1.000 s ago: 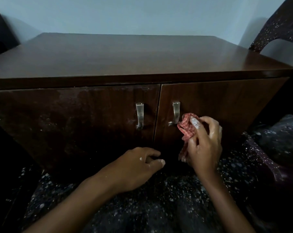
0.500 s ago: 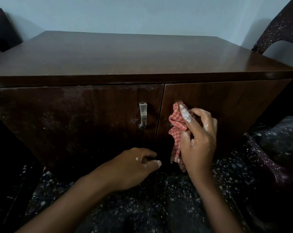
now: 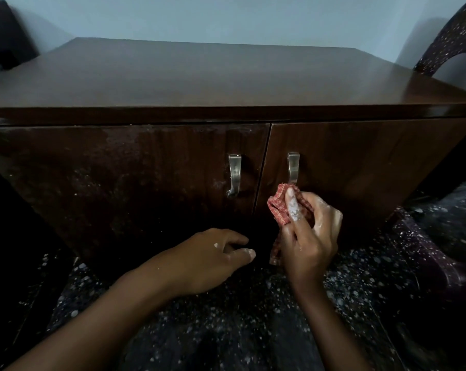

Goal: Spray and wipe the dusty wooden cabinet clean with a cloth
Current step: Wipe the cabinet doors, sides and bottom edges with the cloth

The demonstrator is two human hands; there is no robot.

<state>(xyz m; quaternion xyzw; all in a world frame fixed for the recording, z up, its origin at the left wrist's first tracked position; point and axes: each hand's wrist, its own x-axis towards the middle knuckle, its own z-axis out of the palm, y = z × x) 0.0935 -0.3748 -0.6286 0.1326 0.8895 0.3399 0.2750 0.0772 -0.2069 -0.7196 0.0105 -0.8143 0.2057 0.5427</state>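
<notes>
A dark wooden cabinet [image 3: 226, 76] with two doors fills the view. Its left door [image 3: 119, 178] is streaked with pale dust, while the right door [image 3: 360, 162] looks cleaner. Each door carries a metal handle, the left handle [image 3: 234, 174] and the right handle [image 3: 293, 167]. My right hand [image 3: 309, 236] grips a bunched red checked cloth [image 3: 278, 204] against the right door just below its handle, with the index finger coated in white residue. My left hand [image 3: 213, 253] rests low at the base of the left door, fingers loosely curled, holding nothing. No spray bottle is in view.
A dark floor [image 3: 226, 330] speckled with white spots lies under my arms. A dark speckled plastic chair [image 3: 451, 36] stands at the right beside the cabinet. A black object [image 3: 4, 36] sits at the far left. A pale wall [image 3: 226, 17] is behind.
My right hand with the cloth went up over the right handle half a second ago and has come back down below it. My left hand stayed at the door's base.
</notes>
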